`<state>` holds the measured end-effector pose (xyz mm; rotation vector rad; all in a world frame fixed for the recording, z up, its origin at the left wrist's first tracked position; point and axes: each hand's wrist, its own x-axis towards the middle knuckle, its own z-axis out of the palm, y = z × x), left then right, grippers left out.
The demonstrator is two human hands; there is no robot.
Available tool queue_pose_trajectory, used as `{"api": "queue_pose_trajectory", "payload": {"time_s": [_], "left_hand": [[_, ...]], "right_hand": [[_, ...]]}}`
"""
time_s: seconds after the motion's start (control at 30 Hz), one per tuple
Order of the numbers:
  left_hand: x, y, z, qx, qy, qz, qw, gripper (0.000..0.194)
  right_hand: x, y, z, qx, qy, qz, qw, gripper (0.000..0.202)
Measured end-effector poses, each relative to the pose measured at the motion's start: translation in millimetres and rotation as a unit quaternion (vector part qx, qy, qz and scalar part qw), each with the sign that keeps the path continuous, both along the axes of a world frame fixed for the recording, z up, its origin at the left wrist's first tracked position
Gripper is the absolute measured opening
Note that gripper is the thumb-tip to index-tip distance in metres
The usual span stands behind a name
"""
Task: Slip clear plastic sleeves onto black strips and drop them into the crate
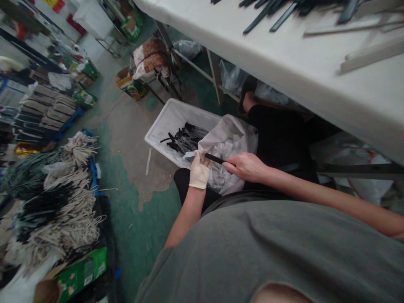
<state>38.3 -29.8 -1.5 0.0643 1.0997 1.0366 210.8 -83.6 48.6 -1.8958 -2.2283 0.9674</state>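
A black strip (215, 158) spans the gap between my two hands above my lap. My right hand (246, 166) is bare and closed round the strip's right end. My left hand (200, 170), in a pale glove, is at the strip's other end; its fingers are partly bent, and whether they grip the strip is unclear. Beneath and behind the hands lies a crumpled translucent plastic bag (235, 136) with pale pieces in it. It overlaps a white bin (164, 113), in which many black strips (186, 136) are heaped.
A white-covered table (303, 71) with dark and pale strips runs across the upper right. Bundles of cords (63, 210) and a green box (83, 273) are at the left. A stool with a patterned cushion (151, 59) stands beyond the bin. Bags lie under the table.
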Motion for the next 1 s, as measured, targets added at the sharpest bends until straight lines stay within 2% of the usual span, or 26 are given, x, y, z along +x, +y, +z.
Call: {"api": "queue_pose_trajectory", "payload": {"time_s": [0.2, 0.33, 0.4, 0.5, 0.57, 0.63, 0.77, 0.9, 1.0], "left_hand": [[10.0, -7.9, 1.1, -0.005, -0.008, -0.016, 1.000, 0.023], [16.4, -18.7, -5.6, -0.015, -0.009, -0.054, 0.998, 0.022], [15.7, -20.8, -9.2, -0.018, -0.001, -0.070, 0.997, 0.020], [8.0, -15.9, -10.7, -0.026, 0.025, -0.050, 0.998, 0.019], [3.7, -12.0, -8.6, -0.036, 0.036, -0.028, 0.998, 0.019], [5.0, -12.5, -5.4, -0.038, 0.028, -0.028, 0.999, 0.018], [19.9, -21.0, -1.0, -0.017, -0.014, -0.068, 0.997, 0.018], [20.7, -18.7, 1.4, -0.016, -0.012, -0.039, 0.999, 0.019], [18.2, -17.9, 3.1, -0.019, -0.035, -0.035, 0.999, 0.017]], "right_hand": [[-6.4, 7.7, -13.3, -0.003, -0.040, 0.015, 0.999, 0.049], [-9.1, 15.3, -16.0, -0.041, -0.013, 0.009, 0.999, 0.047], [-5.4, 17.1, -9.3, -0.074, 0.025, 0.011, 0.997, 0.043], [7.3, 13.9, 9.5, -0.077, 0.089, 0.008, 0.993, 0.031], [14.4, 11.4, 21.2, -0.067, 0.107, -0.007, 0.992, 0.039], [15.2, 11.9, 26.9, -0.053, 0.098, -0.020, 0.994, 0.045], [6.3, 16.7, 25.7, -0.004, 0.037, -0.023, 0.999, 0.048], [14.3, 11.0, 34.3, 0.057, 0.039, 0.022, 0.997, 0.056], [17.3, 11.5, 40.4, 0.092, 0.016, 0.034, 0.995, 0.053]]}}
